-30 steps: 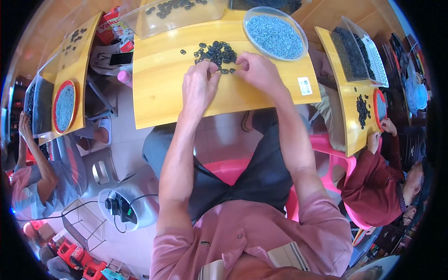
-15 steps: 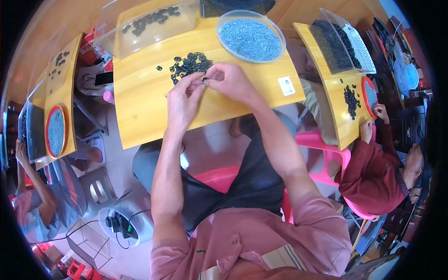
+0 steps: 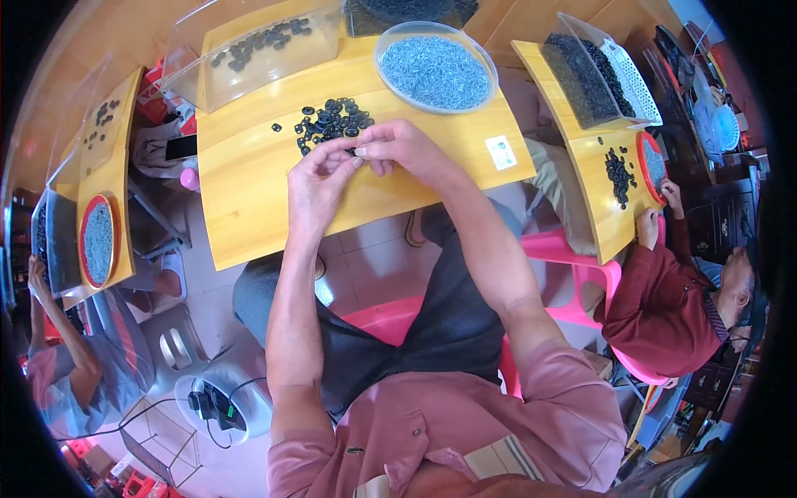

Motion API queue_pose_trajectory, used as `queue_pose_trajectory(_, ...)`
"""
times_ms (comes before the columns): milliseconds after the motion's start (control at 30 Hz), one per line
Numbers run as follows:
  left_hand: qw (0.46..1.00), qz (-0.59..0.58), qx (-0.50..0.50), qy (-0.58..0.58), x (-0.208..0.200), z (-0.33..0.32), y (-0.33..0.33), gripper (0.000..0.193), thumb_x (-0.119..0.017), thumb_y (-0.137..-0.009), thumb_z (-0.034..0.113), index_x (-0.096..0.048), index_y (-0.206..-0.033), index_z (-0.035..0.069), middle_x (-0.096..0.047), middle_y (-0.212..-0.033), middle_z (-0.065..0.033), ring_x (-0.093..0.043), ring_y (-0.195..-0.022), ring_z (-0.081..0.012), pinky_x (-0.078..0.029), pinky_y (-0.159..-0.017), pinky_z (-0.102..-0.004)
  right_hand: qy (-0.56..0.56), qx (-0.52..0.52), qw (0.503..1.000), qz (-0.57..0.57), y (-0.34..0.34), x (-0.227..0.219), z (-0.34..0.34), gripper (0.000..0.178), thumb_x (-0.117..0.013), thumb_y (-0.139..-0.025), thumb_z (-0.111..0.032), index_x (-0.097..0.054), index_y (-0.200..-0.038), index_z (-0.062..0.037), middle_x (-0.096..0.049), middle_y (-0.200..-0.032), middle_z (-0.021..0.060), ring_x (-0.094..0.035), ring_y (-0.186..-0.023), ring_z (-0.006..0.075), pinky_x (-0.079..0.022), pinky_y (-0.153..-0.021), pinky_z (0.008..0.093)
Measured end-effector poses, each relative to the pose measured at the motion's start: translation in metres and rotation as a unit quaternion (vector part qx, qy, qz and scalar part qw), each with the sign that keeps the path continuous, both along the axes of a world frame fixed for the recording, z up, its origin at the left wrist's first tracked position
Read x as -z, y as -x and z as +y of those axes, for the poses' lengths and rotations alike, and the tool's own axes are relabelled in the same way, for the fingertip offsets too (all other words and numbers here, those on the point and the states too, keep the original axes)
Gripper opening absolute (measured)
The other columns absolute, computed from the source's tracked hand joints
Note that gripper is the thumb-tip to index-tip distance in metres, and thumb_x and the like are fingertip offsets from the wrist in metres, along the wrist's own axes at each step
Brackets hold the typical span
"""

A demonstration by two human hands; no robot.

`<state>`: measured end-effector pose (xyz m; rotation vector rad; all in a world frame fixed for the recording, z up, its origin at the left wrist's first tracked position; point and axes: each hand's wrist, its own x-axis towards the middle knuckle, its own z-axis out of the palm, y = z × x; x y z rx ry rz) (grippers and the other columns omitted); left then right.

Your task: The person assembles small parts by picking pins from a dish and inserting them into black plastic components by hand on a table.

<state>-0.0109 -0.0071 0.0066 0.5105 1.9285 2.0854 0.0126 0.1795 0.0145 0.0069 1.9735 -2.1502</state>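
Observation:
My left hand (image 3: pixel 315 187) and my right hand (image 3: pixel 405 153) meet over the near part of the wooden table. Fingertips of both are pinched together on a small black part (image 3: pixel 351 152), mostly covered by the fingers. Just beyond them lies a loose pile of small black oval parts (image 3: pixel 334 119), some showing a hole in the middle. To the far right of my hands stands a round clear basin (image 3: pixel 495 79) full of small silvery metal pieces (image 3: pixel 433 70), too fine to tell apart.
A clear plastic bin (image 3: pixel 274 75) with black parts stands at the table's far left, a dark bin (image 3: pixel 407 15) behind the basin. A white printed card (image 3: pixel 501 153) lies at right. People work at side tables left and right, each beside a red-rimmed tray (image 3: pixel 114 241).
The whole view has shifted slightly. My fingers have drawn closer around the small black part, which now shows less. The pile and basin look the same.

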Motion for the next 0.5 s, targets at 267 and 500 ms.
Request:
queue_pose_trajectory(267,0.991,-0.016,-0.038,0.125,0.008,-0.007,0.005,0.016,-0.077,-0.081,0.006,-0.072,-0.095,0.002,-0.066,-0.073,-0.0006,-0.055,-0.065,-0.0047,-0.048,-0.062,-0.0224,-0.183,0.133,0.969,0.098,-0.013,-0.042,0.008,0.021,-0.069,-0.086,-0.022,-0.071,-0.094,-0.0024,-0.066,-0.077,0.0024,-0.060,-0.068,0.0091,-0.046,-0.062,0.0241)
queue_pose_trajectory(500,0.979,0.054,-0.042,0.190,0.003,-0.004,0.003,0.016,-0.076,-0.082,0.011,-0.073,-0.094,0.001,-0.065,-0.067,-0.0033,-0.055,-0.060,-0.0080,-0.048,-0.059,-0.0266,-0.581,0.327,0.743,0.057,0.010,-0.043,0.090,0.018,-0.069,-0.083,-0.020,-0.074,-0.097,-0.0093,-0.073,-0.088,0.0085,-0.070,-0.084,0.0244,-0.054,-0.076,0.0376)
